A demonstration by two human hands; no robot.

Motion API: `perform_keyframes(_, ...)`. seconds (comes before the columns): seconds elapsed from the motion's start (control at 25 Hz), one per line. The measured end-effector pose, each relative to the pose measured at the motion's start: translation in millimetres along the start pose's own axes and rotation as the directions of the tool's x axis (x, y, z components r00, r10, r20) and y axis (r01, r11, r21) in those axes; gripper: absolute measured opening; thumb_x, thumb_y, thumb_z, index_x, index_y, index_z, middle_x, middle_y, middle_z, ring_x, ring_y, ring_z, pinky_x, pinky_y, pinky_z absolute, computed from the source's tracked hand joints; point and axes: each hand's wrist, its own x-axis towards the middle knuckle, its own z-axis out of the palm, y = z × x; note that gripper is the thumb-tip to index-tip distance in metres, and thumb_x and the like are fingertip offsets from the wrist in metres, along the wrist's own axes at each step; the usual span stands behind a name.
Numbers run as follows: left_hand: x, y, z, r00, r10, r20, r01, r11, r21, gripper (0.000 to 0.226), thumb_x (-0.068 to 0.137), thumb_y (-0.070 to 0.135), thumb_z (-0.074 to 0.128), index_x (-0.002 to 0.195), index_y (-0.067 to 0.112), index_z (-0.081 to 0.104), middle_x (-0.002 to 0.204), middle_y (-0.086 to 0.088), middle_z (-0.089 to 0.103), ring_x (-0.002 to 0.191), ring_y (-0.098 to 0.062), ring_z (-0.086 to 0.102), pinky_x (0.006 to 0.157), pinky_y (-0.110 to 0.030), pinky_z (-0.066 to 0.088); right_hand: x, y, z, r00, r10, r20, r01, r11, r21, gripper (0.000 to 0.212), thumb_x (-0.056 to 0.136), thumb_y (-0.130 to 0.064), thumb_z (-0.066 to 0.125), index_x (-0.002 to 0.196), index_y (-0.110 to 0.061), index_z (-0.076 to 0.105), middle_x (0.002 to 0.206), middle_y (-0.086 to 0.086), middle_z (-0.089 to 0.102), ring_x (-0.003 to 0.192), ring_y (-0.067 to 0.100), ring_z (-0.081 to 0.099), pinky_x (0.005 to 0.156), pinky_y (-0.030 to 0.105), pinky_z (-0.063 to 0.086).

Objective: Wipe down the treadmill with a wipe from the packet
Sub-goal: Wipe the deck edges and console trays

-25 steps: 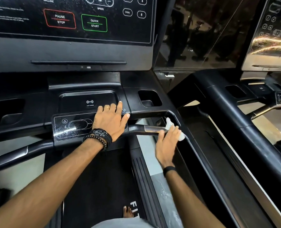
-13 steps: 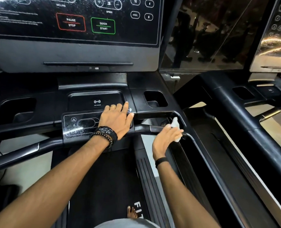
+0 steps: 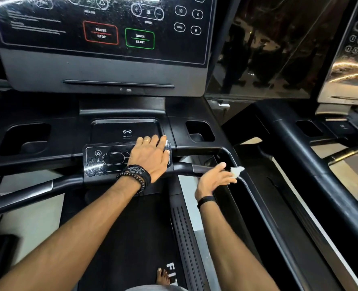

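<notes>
I stand on a black treadmill (image 3: 123, 108) with a dark console screen at the top. My left hand (image 3: 150, 156) lies flat, fingers straight, on the glossy control panel (image 3: 108, 159) at the middle of the front bar. My right hand (image 3: 214, 178) pinches a small crumpled white wipe (image 3: 236, 171) at its fingertips, just right of the right handlebar grip (image 3: 191, 168), where the bar meets the side rail (image 3: 255, 198). The wipe packet is not in view.
Recessed cup holders sit left (image 3: 25, 139) and right (image 3: 200, 131) of the wireless charging tray (image 3: 126, 130). A second treadmill (image 3: 312, 156) stands close on the right. My bare foot (image 3: 163, 277) rests on the belt (image 3: 132, 238) below.
My right hand has slid off the handlebar grip toward the right rail and turned palm-left, the wipe now sticking out past its fingertips. My left hand stays on the panel.
</notes>
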Motion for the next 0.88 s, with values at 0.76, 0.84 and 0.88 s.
perform_keyframes(0.76,-89,-57,12,0.963,-0.159,-0.216,0.096,0.956,-0.276,0.072,0.100,0.052,0.020,0.151,0.005,0.040,0.164,-0.015,0.026,0.155,-0.026,0.014,0.127,-0.045,0.005,-32,-11,-34,0.748,-0.459,0.479,0.663,0.534,-0.524,0.047,0.077,0.012,0.047,0.113,-0.006,0.071,0.098,0.015,0.072,0.092,0.034,0.067,0.078,0.031,0.045)
perform_keyframes(0.84,-113,-81,15,0.941,-0.239,-0.238,0.164,0.941,-0.296,0.067,0.101,0.048,0.028,0.148,0.004,0.045,0.162,-0.016,0.029,0.154,-0.027,0.018,0.126,-0.047,0.007,-71,-9,-16,0.707,-0.521,0.478,0.702,0.596,-0.389,0.047,0.074,0.011,0.047,0.108,-0.006,0.075,0.093,0.010,0.074,0.089,0.028,0.068,0.081,0.025,0.043)
perform_keyframes(0.88,-122,-93,14,0.934,-0.267,-0.235,0.196,0.938,-0.287,0.066,0.101,0.048,0.028,0.147,0.003,0.045,0.162,-0.016,0.029,0.154,-0.028,0.018,0.126,-0.047,0.008,-86,-11,-7,0.712,-0.534,0.456,0.692,0.645,-0.325,0.046,0.076,0.011,0.046,0.107,-0.006,0.075,0.096,0.010,0.075,0.092,0.029,0.070,0.085,0.023,0.044)
